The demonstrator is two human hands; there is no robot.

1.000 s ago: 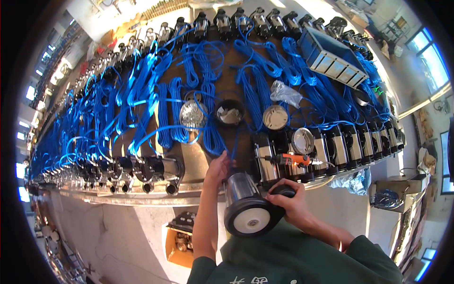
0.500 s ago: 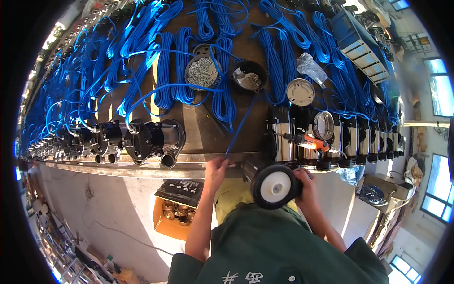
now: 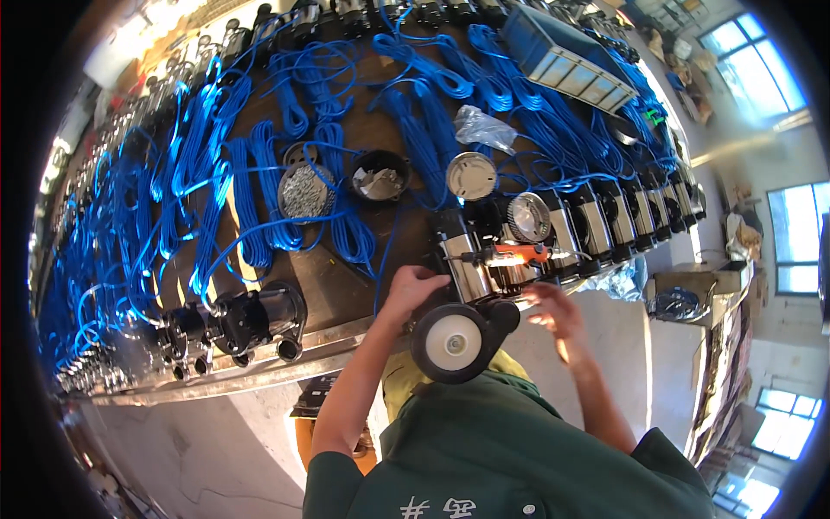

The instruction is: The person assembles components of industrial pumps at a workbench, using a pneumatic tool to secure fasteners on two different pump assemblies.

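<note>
- The left hand rests on the upper end of a shiny metal pump that lies at the front edge of the workbench; the fingers curl against the metal casing, but whether they fully clasp it I cannot tell.
- The right hand hangs just to the other side of the same pump, fingers spread wide and loose, holding nothing, close to the body but seemingly not touching it.
- Just below and between the 2 hands, the pump's round black end cap with a white centre sticks out past the bench edge toward the person.
- Right above the right hand, an orange-handled tool lies across the pump.
- Beyond the tool, farther from the hands, a row of similar steel pumps stands side by side along the bench.
- Above the left hand sit 3 round dishes: a tray of small metal bits, a dark bowl, and a silvery lid.
- Coils of blue cable cover the bench all around those dishes.
- Well off to the left hand's outer side, black pumps lie near the bench edge.
- A crumpled clear plastic bag lies far above the hands.
</note>
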